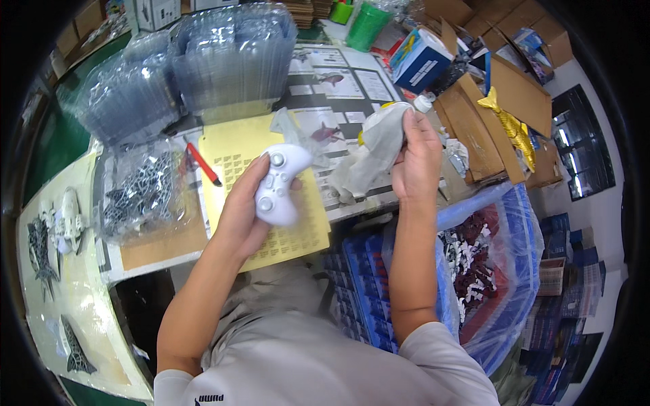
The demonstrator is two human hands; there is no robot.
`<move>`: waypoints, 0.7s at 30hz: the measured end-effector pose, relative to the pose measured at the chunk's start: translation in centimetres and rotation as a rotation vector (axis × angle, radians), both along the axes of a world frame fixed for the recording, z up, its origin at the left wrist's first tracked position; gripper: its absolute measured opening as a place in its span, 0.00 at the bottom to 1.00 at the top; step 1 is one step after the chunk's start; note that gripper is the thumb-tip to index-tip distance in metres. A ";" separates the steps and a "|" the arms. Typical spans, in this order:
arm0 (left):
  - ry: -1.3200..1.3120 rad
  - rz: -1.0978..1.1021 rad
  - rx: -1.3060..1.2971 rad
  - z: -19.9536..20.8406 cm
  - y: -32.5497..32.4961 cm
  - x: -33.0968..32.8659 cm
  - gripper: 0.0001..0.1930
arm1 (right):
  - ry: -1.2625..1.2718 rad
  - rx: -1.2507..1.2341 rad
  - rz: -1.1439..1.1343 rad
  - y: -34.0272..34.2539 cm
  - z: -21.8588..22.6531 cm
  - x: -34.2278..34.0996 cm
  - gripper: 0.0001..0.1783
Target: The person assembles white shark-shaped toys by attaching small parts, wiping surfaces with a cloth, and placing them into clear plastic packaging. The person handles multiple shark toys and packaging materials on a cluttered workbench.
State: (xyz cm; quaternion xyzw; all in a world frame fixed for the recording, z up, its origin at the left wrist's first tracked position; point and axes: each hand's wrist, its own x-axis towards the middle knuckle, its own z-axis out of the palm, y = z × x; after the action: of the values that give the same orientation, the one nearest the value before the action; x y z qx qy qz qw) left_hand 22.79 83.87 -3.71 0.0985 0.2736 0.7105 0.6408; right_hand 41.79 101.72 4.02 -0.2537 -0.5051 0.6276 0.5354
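Observation:
My left hand (242, 206) is closed around a white game controller (279, 186), its sticks and buttons facing up, above a yellow printed sheet (288, 237). Raised to the right, my right hand (418, 159) pinches a limp greyish-white cloth (379, 145) that hangs down over the table. Yellow patches and a white cap (423, 103) show by the cloth's upper edge; what they belong to is partly hidden. A red-handled utility knife (202, 164) lies left of the sheet. Beyond it sits a clear bag of black-and-white patterned parts (142, 186).
Stacked clear plastic trays (233, 64) stand at the far left. Cardboard boxes (467, 128), a golden fish figure (511, 128) and a blue-and-white box (421, 61) are at the right. A plastic-lined blue bin (518, 237) holds dark red and white pieces. Fish-like parts (76, 348) lie on the left table.

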 end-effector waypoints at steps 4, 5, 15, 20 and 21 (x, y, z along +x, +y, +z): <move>0.046 -0.025 0.044 0.6 -0.6 1.0 0.22 | -0.009 -0.031 0.007 -2.4 -0.5 -0.4 0.11; 0.067 -0.035 0.058 0.8 -0.8 1.3 0.23 | -0.011 -0.020 0.013 -3.1 -0.7 -0.5 0.12; 0.151 -0.014 0.055 0.7 -1.6 2.6 0.28 | -0.411 0.577 -0.145 -9.1 -2.4 -2.2 0.13; 0.057 0.040 -0.024 0.4 -2.8 3.5 0.27 | -0.585 0.444 0.073 -10.9 -4.2 -3.1 0.15; 0.059 -0.007 -0.047 0.6 -3.2 3.5 0.30 | -0.466 0.210 0.162 -11.0 -4.5 -3.3 0.17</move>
State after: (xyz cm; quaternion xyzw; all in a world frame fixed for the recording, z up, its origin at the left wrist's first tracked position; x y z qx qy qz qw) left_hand 26.24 80.66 -3.16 0.1054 0.3088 0.6982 0.6372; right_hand 38.54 90.71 -0.47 -0.2933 -0.6958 0.5370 0.3761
